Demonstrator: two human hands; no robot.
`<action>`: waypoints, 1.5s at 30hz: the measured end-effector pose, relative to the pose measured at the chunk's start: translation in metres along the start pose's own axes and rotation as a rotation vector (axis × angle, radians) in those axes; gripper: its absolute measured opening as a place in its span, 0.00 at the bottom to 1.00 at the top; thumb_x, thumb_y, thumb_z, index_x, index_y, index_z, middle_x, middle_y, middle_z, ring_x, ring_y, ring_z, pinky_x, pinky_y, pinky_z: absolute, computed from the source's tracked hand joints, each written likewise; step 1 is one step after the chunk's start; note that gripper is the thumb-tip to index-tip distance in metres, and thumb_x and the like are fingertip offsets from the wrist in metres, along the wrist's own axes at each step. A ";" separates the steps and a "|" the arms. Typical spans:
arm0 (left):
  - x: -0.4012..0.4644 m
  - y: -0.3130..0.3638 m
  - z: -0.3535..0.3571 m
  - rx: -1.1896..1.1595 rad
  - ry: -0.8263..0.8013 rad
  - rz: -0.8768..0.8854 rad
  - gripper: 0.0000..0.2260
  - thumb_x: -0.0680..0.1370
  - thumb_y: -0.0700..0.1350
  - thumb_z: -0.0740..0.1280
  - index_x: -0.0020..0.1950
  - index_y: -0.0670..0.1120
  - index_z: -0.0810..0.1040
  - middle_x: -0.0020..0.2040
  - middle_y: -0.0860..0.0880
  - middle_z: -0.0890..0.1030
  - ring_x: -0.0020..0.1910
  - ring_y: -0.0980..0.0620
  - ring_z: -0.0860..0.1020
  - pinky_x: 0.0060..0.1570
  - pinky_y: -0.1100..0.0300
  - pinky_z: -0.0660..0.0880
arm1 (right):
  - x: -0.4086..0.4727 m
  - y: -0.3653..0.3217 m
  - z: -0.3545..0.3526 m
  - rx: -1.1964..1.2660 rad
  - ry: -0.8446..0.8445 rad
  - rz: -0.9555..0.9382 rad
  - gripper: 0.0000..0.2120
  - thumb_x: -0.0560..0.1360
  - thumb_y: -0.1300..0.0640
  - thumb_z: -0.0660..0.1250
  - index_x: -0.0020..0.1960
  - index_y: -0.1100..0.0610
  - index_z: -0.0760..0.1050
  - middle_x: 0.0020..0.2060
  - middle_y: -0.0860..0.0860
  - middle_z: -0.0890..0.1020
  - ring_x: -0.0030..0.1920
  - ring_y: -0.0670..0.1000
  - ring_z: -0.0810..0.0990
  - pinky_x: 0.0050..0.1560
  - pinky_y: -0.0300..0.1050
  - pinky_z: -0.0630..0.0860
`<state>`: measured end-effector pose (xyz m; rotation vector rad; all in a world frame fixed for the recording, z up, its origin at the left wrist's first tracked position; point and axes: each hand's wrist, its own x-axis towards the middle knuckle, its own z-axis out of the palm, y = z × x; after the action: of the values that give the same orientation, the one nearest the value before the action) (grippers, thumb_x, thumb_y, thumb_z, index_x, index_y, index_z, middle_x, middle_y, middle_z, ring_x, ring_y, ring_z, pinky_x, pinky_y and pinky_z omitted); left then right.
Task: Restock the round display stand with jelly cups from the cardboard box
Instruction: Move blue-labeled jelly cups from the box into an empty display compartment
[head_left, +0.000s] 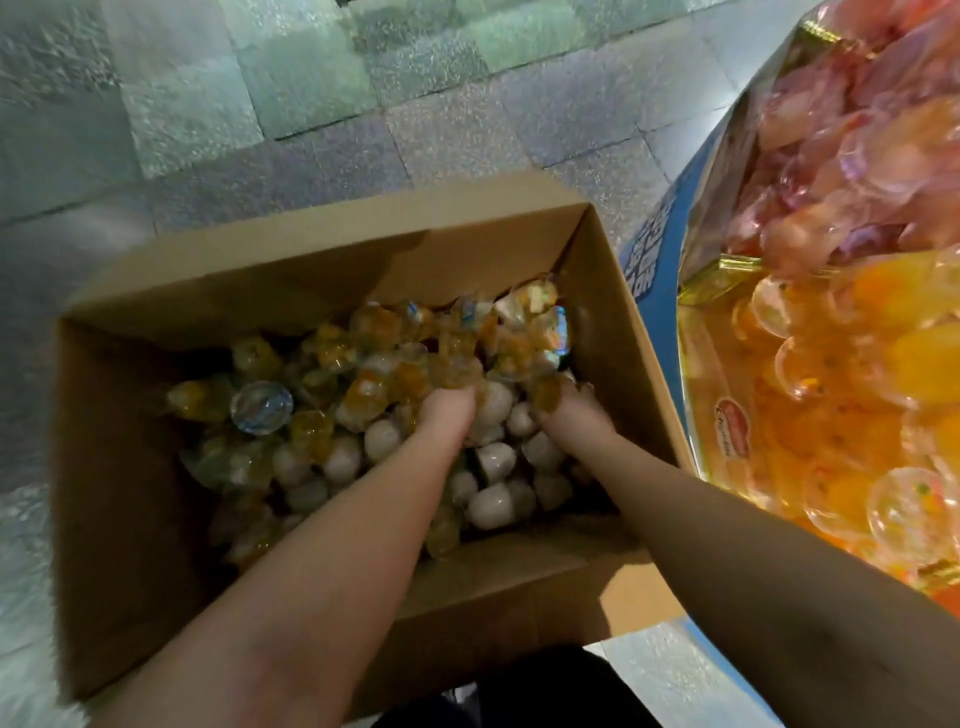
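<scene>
An open cardboard box (124, 467) stands on the floor, holding several jelly cups (374, 384), orange ones toward the far side and whitish ones nearer me. Both my hands are plunged into the pile near its middle right. My left hand (447, 415) and my right hand (566, 421) lie side by side, fingers buried under the orange cups, so their grip is hidden. The round display stand (660, 291) rises at the right, with a pink cup section (852, 156) above an orange cup section (841, 389).
Grey tiled floor (260, 104) surrounds the box. A gold divider (722, 280) separates the two stand sections. The box's right wall sits close to the stand's blue base. My dark trouser leg (545, 691) shows at the bottom edge.
</scene>
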<state>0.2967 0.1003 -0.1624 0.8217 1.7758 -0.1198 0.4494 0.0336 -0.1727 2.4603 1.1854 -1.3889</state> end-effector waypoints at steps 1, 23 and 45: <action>0.005 0.002 0.004 -0.025 0.005 -0.008 0.26 0.80 0.61 0.60 0.65 0.40 0.74 0.58 0.41 0.78 0.53 0.42 0.79 0.47 0.54 0.79 | 0.007 0.002 0.002 0.058 0.000 0.033 0.29 0.79 0.44 0.59 0.77 0.54 0.58 0.72 0.60 0.65 0.72 0.61 0.64 0.70 0.54 0.63; -0.133 -0.086 -0.038 -0.532 -0.219 0.335 0.25 0.74 0.53 0.74 0.69 0.52 0.74 0.48 0.48 0.81 0.36 0.52 0.71 0.38 0.58 0.70 | -0.139 0.026 -0.006 1.482 -0.277 -0.130 0.11 0.81 0.57 0.63 0.63 0.54 0.72 0.51 0.56 0.79 0.46 0.50 0.79 0.41 0.40 0.74; -0.461 -0.235 0.025 -0.420 -0.820 0.774 0.28 0.64 0.27 0.70 0.57 0.53 0.71 0.44 0.41 0.78 0.33 0.49 0.77 0.34 0.59 0.71 | -0.495 0.206 0.044 0.986 0.303 -0.605 0.50 0.62 0.28 0.71 0.76 0.51 0.60 0.67 0.45 0.75 0.67 0.44 0.74 0.70 0.44 0.68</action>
<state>0.2435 -0.3037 0.1581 0.9129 0.6111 0.3709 0.4098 -0.4178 0.1168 3.1701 1.7129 -2.2465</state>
